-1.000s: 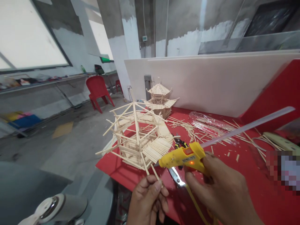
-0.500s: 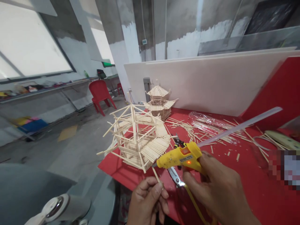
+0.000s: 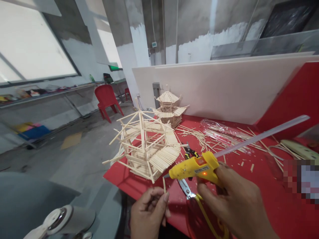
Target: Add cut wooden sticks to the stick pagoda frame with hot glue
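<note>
Between thumb and fingers, my left hand (image 3: 151,210) pinches a short wooden stick (image 3: 164,184) that points up. My right hand (image 3: 236,196) is wrapped round a yellow glue gun (image 3: 194,168) with a lit orange light and a long clear glue stick at its back. The gun's nozzle is close to the stick's upper end; whether they touch cannot be told. Just behind both stands an open-framed wooden stick model (image 3: 142,146), its front right roof covered with slats. A finished-looking small pagoda (image 3: 168,106) stands farther back.
On the red table (image 3: 269,205) lie scissors (image 3: 185,188), black and yellow pliers (image 3: 190,152), loose sticks (image 3: 196,134) and a plastic bag of sticks (image 3: 224,132). A white board (image 3: 211,89) stands behind. At the lower left is a white bottle (image 3: 74,219).
My left hand has shifted slightly left, and its stick now points more upright. The glue gun in my right hand has moved a little to the right.
</note>
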